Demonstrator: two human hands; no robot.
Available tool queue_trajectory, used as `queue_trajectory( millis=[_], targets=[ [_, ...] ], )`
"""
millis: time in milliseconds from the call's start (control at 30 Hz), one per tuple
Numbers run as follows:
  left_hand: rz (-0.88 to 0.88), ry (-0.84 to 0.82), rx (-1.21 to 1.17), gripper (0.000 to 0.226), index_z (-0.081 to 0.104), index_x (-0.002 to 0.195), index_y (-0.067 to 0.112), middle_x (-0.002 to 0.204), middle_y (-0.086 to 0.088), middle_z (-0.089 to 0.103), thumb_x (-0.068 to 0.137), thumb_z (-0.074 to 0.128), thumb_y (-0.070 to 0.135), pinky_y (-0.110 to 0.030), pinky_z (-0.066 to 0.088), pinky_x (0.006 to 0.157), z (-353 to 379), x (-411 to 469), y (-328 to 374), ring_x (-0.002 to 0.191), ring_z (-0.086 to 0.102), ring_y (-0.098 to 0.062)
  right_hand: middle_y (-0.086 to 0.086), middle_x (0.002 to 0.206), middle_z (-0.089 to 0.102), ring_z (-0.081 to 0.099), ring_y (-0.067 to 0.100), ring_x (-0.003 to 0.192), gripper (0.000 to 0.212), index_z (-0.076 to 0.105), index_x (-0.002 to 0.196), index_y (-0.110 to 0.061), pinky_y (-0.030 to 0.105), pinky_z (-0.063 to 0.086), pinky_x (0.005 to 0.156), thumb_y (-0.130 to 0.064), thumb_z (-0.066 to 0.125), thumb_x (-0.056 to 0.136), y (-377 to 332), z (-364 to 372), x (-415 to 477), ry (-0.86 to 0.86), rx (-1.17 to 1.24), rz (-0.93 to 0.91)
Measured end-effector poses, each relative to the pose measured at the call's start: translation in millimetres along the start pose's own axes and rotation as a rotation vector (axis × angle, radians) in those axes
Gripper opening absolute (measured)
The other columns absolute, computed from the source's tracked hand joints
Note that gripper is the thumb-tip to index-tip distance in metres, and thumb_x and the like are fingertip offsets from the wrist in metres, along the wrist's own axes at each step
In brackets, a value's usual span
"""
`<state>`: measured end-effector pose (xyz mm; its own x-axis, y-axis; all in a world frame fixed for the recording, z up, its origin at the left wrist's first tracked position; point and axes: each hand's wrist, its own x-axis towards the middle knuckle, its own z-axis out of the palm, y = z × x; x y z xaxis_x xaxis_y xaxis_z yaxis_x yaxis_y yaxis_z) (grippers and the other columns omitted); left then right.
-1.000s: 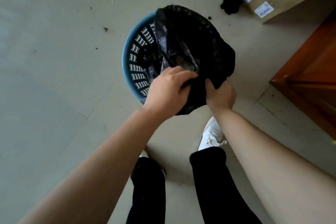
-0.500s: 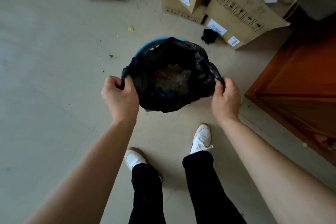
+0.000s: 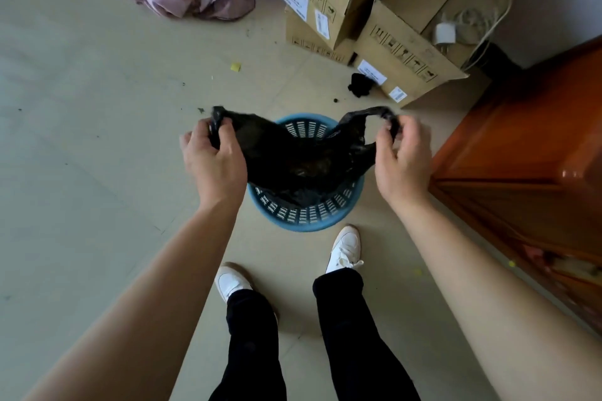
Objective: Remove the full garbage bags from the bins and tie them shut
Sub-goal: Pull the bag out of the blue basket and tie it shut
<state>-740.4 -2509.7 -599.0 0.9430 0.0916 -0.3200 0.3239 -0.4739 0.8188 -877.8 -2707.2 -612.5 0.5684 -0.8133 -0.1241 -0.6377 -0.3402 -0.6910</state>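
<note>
Hands were what the coming knot turned on: you held one black garbage bag (image 3: 293, 159) stretched between them, its mouth running side to side across you, directly above the one blue bin (image 3: 306, 218). Your left hand (image 3: 213, 161) pinched a bunched corner of the rim to the left of the bin, fingers curled tight around the plastic. Your right hand (image 3: 402, 158) pinched the other corner, a thin twisted ear, to the right of the bin. Both hands sat well apart and about level, neither clearly nearer the bag's middle, so the two ears would have had to cross above the bin to be tied.

The bag's belly still sagged inside the bin, touching its slotted wall on your side, so I judged the lift only partly done.

Counted: one bag, one bin, two gripped corners. Beyond the bin stood a stack of cardboard boxes (image 3: 374, 19); I could not count them surely. Your two white shoes (image 3: 345, 247) stood just on the near side of the bin.
</note>
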Motion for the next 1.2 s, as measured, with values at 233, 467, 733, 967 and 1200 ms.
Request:
queue_trajectory(
  millis=[233,467,733,967,1200],
  targets=[
    [-0.042,-0.273,0.165,0.067,0.046,0.14,0.031,0.135,-0.001,0.05,0.081,0.073,0.05,-0.033,0.044,0.105,-12,-22,-45,0.12,0.052,-0.009,0.001,0.112,0.062,0.06,0.014,0.095,0.04,0.058,0.127,-0.016,0.03,0.049,0.084,-0.038,0.062,0.094,46,6,-14,-0.24,-0.019,0.209],
    [-0.094,-0.57,0.569,0.138,-0.011,0.157,0.029,0.164,-0.003,0.008,0.06,0.078,0.071,-0.043,0.017,0.121,-20,-36,-103,0.151,0.008,-0.02,0.009,0.165,0.013,0.013,0.026,0.152,0.111,0.003,0.159,-0.015,0.043,0.017,0.123,-0.062,0.067,0.082,91,15,-34,-0.53,-0.218,0.299],
    [-0.06,-0.644,0.827,0.161,-0.019,0.154,0.023,0.166,-0.012,0.0,0.034,0.065,0.088,-0.056,0.014,0.121,38,43,-122,0.152,0.002,-0.034,0.018,0.164,-0.018,-0.015,0.036,0.152,0.142,-0.015,0.157,-0.01,0.051,-0.001,0.122,-0.084,0.063,0.065,133,56,-11,-0.622,-0.562,0.253],
    [0.129,-0.621,0.627,0.125,0.02,0.156,0.026,0.165,-0.013,0.001,0.056,0.077,0.074,-0.049,0.012,0.123,132,83,-91,0.152,0.0,-0.03,0.017,0.166,0.001,-0.002,0.04,0.152,0.084,0.028,0.156,-0.02,0.05,0.006,0.121,-0.063,0.056,0.089,135,102,5,-0.429,-0.346,0.057],
    [-0.583,-0.213,-0.47,0.008,0.066,0.093,0.007,0.069,-0.004,0.071,0.091,0.068,0.014,-0.033,0.059,0.067,121,31,-47,0.061,0.07,-0.018,0.002,0.115,0.063,0.06,0.023,0.114,0.041,0.054,0.132,-0.008,0.006,0.039,0.079,-0.037,0.043,0.105,85,77,-4,-0.28,0.173,0.306]
  ],
)
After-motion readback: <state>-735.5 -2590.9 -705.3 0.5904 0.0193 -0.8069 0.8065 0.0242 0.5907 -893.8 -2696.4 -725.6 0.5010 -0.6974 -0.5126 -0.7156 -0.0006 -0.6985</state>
